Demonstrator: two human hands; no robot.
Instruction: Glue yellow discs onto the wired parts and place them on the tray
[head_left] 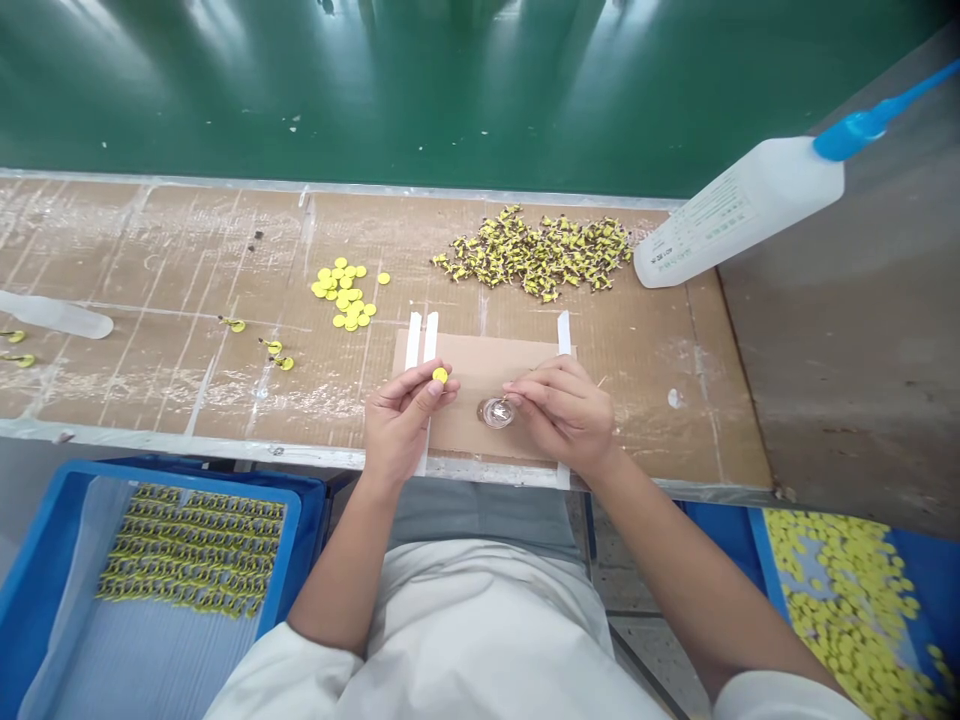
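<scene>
My left hand pinches a small yellow disc between thumb and forefinger, above a brown cardboard sheet. My right hand rests over the sheet's right side, its fingertips curled just beside a small glass jar. Whether those fingers hold anything thin is too small to tell. White strips are taped across the sheet. Beyond it lie a loose group of yellow discs and a heap of yellow parts with dark bits. Several similar parts lie to the left.
A white squeeze bottle with a blue nozzle lies at the right of the stained wooden bench. Below the bench edge, a blue crate holds rows of yellow parts, and a blue tray holds yellow discs. A green wall stands behind.
</scene>
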